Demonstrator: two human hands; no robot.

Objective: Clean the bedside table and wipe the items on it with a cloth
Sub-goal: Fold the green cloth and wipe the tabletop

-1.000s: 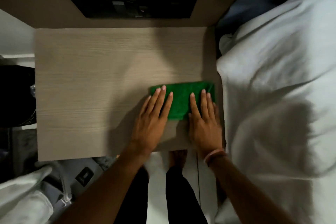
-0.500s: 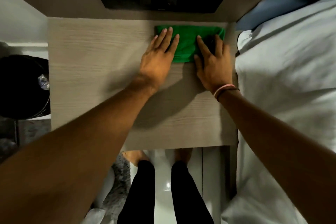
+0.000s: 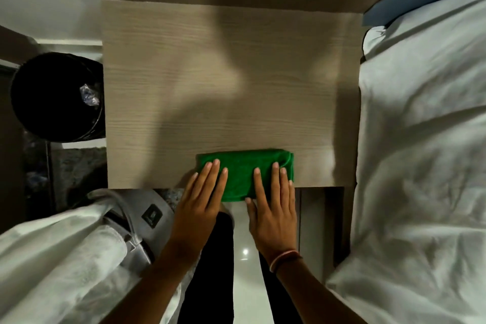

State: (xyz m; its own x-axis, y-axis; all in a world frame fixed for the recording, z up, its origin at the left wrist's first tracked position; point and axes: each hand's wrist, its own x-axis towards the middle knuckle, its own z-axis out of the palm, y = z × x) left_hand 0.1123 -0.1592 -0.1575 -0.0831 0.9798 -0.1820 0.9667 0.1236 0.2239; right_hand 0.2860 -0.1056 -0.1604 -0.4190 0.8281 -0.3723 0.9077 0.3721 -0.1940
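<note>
A folded green cloth (image 3: 246, 175) was pressed flat at the near edge of the counter (image 3: 210, 81), low in the middle of the frame. The left hand (image 3: 201, 198) and right hand (image 3: 273, 205) were laid open on it, side by side, fingers straight. A black bin (image 3: 56, 97) was seen at the left, a white bed (image 3: 420, 152) at the right.

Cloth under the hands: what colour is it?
Plain bright green, no pattern. The cloth shows clearly in the head view, at the table's near edge.
</note>
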